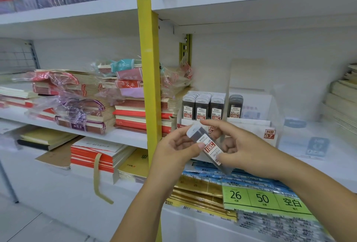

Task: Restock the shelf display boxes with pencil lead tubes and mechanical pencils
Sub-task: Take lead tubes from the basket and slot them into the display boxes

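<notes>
A dark pencil lead tube (209,146) with a white cap and a red label is held tilted in front of the shelf. My left hand (178,148) pinches its capped upper end, thumb on the label. My right hand (239,146) holds its lower part from the right. Behind them on the shelf stands a white display box (185,122) with three full rows of 0.5 lead tubes (201,106). To its right, the HB 0.7 display box (269,132) holds a single lead tube (235,105). No mechanical pencils are in view.
A yellow upright post (150,87) divides the shelving. Stacks of wrapped notebooks (85,104) fill the left shelf. Clear acrylic holders (301,126) stand right of the boxes. Label packs and a green 26/50 sheet (260,197) lie on the lower shelf under my hands.
</notes>
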